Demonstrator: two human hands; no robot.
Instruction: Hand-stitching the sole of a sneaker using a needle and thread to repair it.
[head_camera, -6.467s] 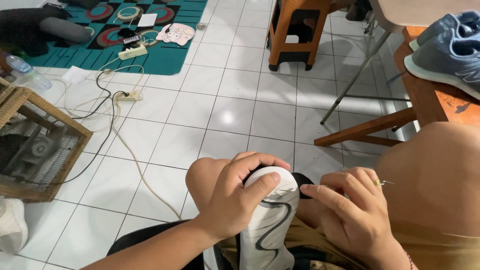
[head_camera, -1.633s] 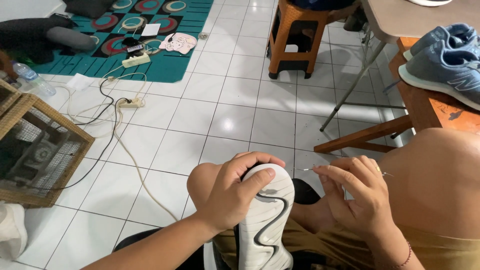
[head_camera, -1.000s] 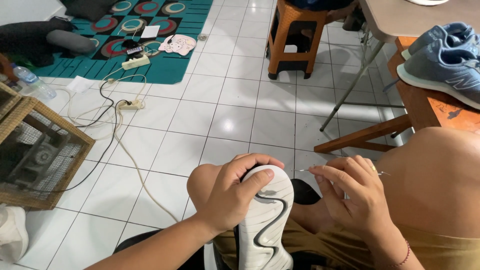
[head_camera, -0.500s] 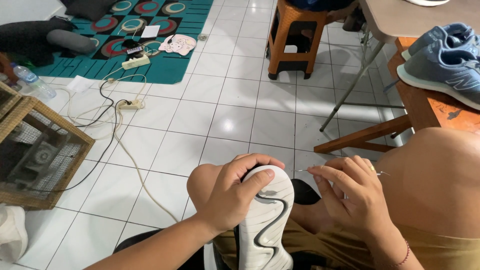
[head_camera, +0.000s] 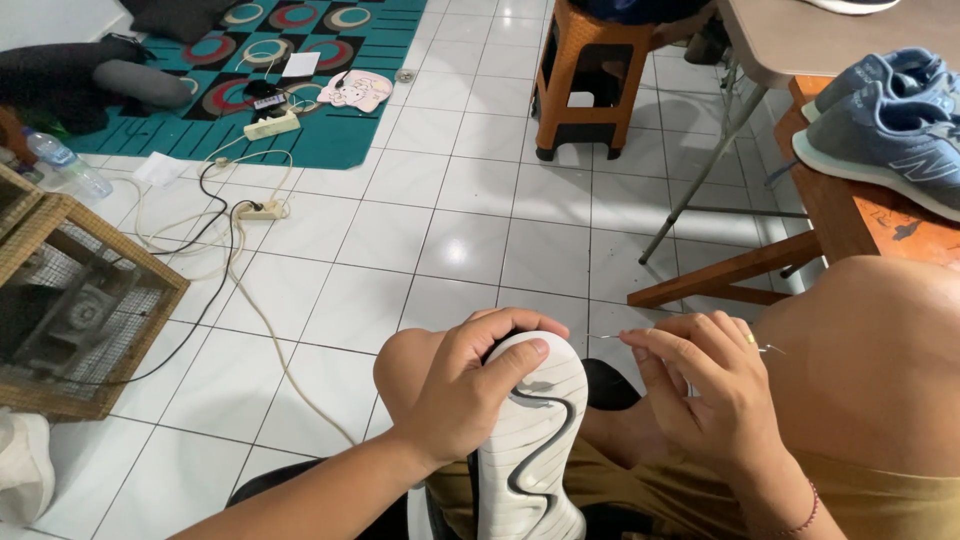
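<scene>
The left hand (head_camera: 470, 395) was closed around the toe end of a white shoe (head_camera: 535, 440), thumb pressed on its white sole with the black wavy line. The shoe stood sole-up on the person's lap, near the camera, at the bottom centre. Just right of it, the right hand (head_camera: 715, 395) had its fingers pinched together on a thin needle (head_camera: 612, 337), whose tip pointed left. Far to the right, blue sneakers (head_camera: 885, 110) lay on a wooden table (head_camera: 850, 215). On the left stood a wire cage (head_camera: 75, 300)
</scene>
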